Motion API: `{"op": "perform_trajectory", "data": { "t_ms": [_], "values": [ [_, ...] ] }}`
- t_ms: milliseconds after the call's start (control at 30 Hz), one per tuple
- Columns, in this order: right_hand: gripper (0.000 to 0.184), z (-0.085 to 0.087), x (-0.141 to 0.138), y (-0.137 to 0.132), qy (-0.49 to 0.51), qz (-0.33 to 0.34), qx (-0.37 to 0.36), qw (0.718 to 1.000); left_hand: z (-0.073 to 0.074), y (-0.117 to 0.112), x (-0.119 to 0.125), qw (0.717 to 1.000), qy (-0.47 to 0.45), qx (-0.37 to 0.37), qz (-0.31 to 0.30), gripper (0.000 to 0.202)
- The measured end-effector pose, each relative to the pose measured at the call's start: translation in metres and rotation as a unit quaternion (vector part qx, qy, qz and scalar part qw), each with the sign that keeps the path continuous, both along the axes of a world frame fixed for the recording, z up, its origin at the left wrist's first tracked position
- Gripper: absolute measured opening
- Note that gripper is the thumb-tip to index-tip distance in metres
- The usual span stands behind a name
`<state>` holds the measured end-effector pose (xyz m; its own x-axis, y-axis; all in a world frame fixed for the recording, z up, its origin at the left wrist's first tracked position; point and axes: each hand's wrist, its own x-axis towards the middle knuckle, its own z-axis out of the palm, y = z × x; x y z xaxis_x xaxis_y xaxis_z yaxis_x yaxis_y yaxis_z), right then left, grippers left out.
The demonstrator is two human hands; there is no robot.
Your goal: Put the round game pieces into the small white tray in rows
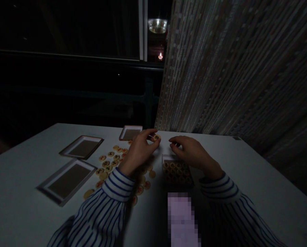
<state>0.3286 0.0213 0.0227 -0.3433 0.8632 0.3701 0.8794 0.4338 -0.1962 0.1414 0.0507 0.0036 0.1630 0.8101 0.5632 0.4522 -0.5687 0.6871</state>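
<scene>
Left hand: thumb and fingertips pinching a round wooden xiangqi piece, near the table's far edge.
Right hand: fingers loosely curled, just beyond the box; cannot tell if anything is held.
Box: shallow clear box, packed with pieces.
Loose pieces: scattered on the white table, left of the box.
Trays: three shallow brown-lined trays, beyond the loose pieces.

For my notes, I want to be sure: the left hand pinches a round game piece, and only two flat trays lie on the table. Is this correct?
Not quite: the head view shows three flat trays, not two. The third tray lies at the far table edge, beyond the left hand. The rest stands.
</scene>
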Motion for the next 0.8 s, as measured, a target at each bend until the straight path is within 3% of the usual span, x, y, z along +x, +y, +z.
{"op": "perform_trajectory", "data": {
  "t_ms": [467, 800],
  "values": [
    [0.025, 0.0, 0.02, -0.004, 0.126, 0.029, -0.022, 0.991, 0.003, -0.017, 0.016, 0.998, 0.038, 0.005, -0.048, 0.035],
    [0.018, -0.004, 0.019, 0.0, 0.26, 0.067, -0.092, 0.959, -0.007, -0.015, 0.022, 0.996, 0.042, 0.028, -0.076, 0.034]
  ]
}}
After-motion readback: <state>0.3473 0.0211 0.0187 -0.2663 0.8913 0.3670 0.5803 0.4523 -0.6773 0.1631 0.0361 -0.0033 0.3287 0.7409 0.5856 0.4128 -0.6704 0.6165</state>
